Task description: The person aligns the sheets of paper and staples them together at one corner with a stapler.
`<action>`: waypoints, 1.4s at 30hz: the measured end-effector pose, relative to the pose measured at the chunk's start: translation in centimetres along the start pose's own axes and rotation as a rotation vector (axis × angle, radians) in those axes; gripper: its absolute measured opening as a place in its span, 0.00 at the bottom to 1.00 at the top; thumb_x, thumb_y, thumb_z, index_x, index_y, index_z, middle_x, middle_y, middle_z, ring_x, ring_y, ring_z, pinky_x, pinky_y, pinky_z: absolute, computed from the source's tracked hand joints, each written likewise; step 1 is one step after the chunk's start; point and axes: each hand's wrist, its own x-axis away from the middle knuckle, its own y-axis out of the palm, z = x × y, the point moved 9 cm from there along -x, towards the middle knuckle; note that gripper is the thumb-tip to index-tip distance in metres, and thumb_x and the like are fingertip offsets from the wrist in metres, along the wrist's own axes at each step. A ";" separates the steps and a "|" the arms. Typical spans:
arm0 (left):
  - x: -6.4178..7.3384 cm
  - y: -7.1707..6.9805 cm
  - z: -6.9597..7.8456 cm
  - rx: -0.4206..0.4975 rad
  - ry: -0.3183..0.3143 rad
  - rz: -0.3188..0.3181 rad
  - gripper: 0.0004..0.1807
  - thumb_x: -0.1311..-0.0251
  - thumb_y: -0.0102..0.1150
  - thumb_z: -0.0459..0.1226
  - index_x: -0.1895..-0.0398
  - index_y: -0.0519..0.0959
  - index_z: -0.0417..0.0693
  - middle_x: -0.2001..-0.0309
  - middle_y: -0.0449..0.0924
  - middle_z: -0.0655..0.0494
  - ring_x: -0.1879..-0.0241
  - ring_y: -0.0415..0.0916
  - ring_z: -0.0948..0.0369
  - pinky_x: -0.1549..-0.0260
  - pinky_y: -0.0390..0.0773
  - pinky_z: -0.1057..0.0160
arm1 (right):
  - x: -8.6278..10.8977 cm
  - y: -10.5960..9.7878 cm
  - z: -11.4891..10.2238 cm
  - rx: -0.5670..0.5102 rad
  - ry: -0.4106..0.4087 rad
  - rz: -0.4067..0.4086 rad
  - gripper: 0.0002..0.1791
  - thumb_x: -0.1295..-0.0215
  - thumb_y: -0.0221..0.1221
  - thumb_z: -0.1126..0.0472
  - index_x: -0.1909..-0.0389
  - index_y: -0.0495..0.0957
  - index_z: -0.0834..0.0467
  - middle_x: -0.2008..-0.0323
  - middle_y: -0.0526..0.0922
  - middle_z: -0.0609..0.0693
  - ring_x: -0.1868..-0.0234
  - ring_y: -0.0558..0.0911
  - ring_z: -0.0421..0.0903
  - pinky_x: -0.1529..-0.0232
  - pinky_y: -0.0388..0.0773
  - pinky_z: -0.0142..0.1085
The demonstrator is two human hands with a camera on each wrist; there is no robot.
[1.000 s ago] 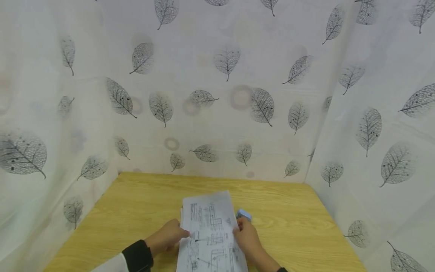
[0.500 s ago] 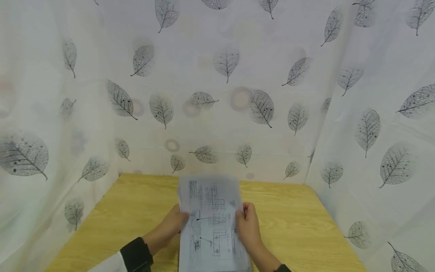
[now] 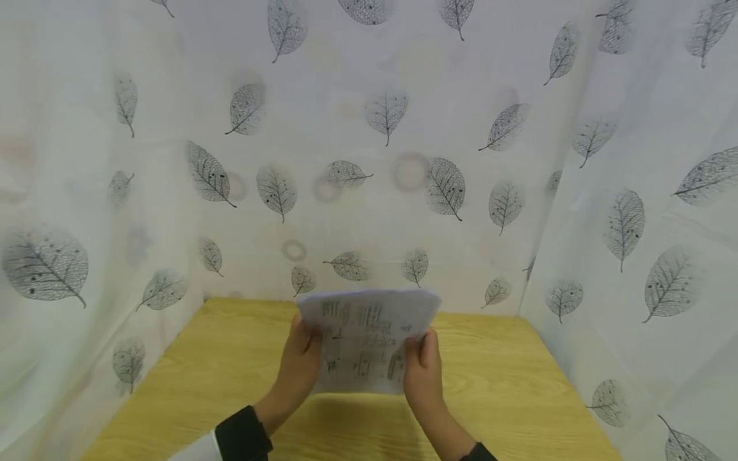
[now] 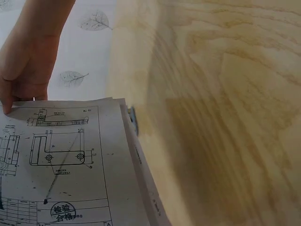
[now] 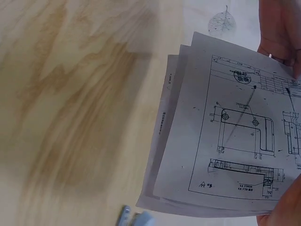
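A stack of printed technical drawings (image 3: 363,358) is raised over the table in the head view, its face tilted back. My left hand (image 3: 300,355) grips its left edge, thumb on the front. At the right edge, my right hand (image 3: 423,368) grips it the same way. Line drawings and a round stamp show on the top sheet (image 5: 240,127) in the right wrist view. Sheets behind it stick out unevenly along one edge. Across the sheets in the left wrist view is my right hand (image 4: 30,61); the fingers behind the paper are hidden.
A small light blue object (image 5: 143,219) lies on the wooden table (image 5: 70,117), beside a narrow blue-grey piece (image 5: 123,215); the papers hide them in the head view. A white leaf-print curtain (image 3: 346,211) encloses the table's back and sides.
Both hands have lifted the stack up off the table and tipped it, so its lower edge now shows above the wood. The blue object has gone out of sight behind the papers in the head view.
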 end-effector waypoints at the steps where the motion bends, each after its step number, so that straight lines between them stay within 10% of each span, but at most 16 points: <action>1: 0.2 0.1 -0.6 -0.004 -0.031 0.011 0.16 0.20 0.43 0.46 0.34 0.65 0.61 0.41 0.67 0.53 0.44 0.75 0.51 0.50 0.79 0.48 | 0.2 0.1 0.5 0.002 0.016 -0.006 0.15 0.16 0.40 0.59 0.35 0.61 0.55 0.42 0.74 0.52 0.45 0.78 0.51 0.50 0.80 0.45; 6: 1.9 0.9 -4.1 -0.048 -0.202 0.012 0.22 0.21 0.47 0.48 0.30 0.60 0.57 0.35 0.65 0.52 0.33 0.69 0.50 0.36 0.69 0.38 | 1.7 0.4 3.3 0.059 0.094 -0.031 0.18 0.17 0.40 0.61 0.31 0.61 0.50 0.36 0.73 0.46 0.33 0.72 0.44 0.39 0.75 0.38; 14: 1.7 1.0 -3.5 -0.026 -0.087 0.028 0.13 0.18 0.38 0.44 0.36 0.62 0.56 0.41 0.71 0.56 0.39 0.75 0.55 0.44 0.76 0.50 | 1.2 0.1 2.5 0.069 0.005 -0.009 0.18 0.17 0.41 0.62 0.32 0.64 0.46 0.38 0.76 0.43 0.35 0.75 0.45 0.38 0.76 0.41; 24: 2.8 1.8 -5.1 -0.025 -0.202 -0.027 0.15 0.17 0.35 0.42 0.32 0.59 0.58 0.37 0.73 0.51 0.38 0.76 0.49 0.43 0.78 0.43 | 2.2 0.5 4.7 0.149 0.141 -0.029 0.16 0.16 0.39 0.61 0.34 0.64 0.52 0.42 0.79 0.52 0.44 0.82 0.53 0.50 0.82 0.52; 31: 2.3 1.4 -3.6 0.024 -0.068 -0.010 0.14 0.17 0.36 0.40 0.35 0.63 0.58 0.41 0.75 0.54 0.42 0.80 0.50 0.49 0.82 0.45 | 2.1 0.2 3.3 0.069 0.060 -0.002 0.16 0.16 0.39 0.61 0.34 0.65 0.51 0.42 0.81 0.51 0.44 0.83 0.54 0.50 0.83 0.51; 42: 2.8 1.2 -4.6 -0.050 -0.167 -0.071 0.17 0.20 0.35 0.32 0.33 0.61 0.48 0.38 0.76 0.42 0.42 0.79 0.46 0.49 0.82 0.48 | 2.5 0.0 4.7 0.238 0.165 -0.014 0.15 0.18 0.43 0.61 0.37 0.69 0.55 0.47 0.84 0.53 0.52 0.86 0.50 0.56 0.84 0.41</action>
